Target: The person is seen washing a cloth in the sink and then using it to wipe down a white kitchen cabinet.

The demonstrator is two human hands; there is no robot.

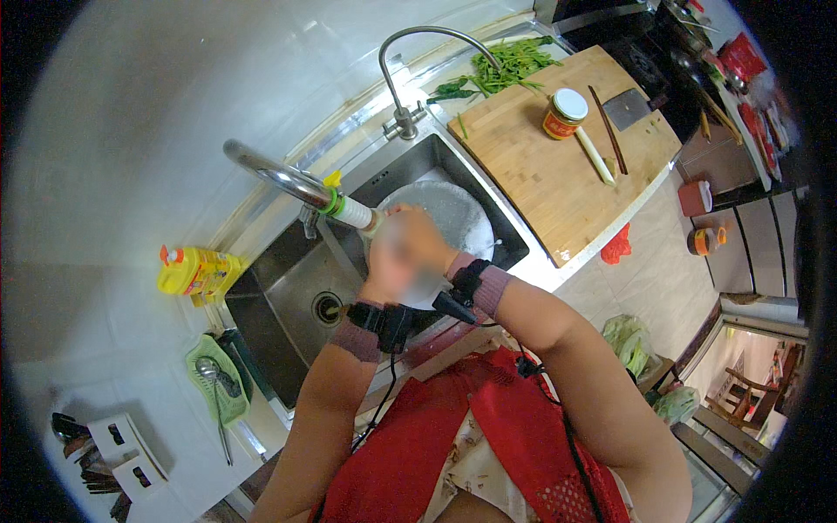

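Note:
My left hand (386, 271) and my right hand (422, 238) are close together just below the white spout extension (356, 214) of the chrome faucet (278, 176). A blur covers much of both hands, so whether they hold anything is hidden. Behind them, a large round basin (451, 212) with whitish, sudsy water sits in the right compartment of the steel double sink (516, 243). The left compartment shows its drain (327, 308). Both wrists wear black straps with cables over mauve cuffs.
Right of the sink lies a wooden cutting board (523, 176) with a jar (565, 114), chopsticks (608, 131), a white stalk (595, 155) and a cleaver (626, 109). Leafy greens (510, 65) lie behind it. A yellow detergent bottle (199, 271) and green basket (219, 386) stand left.

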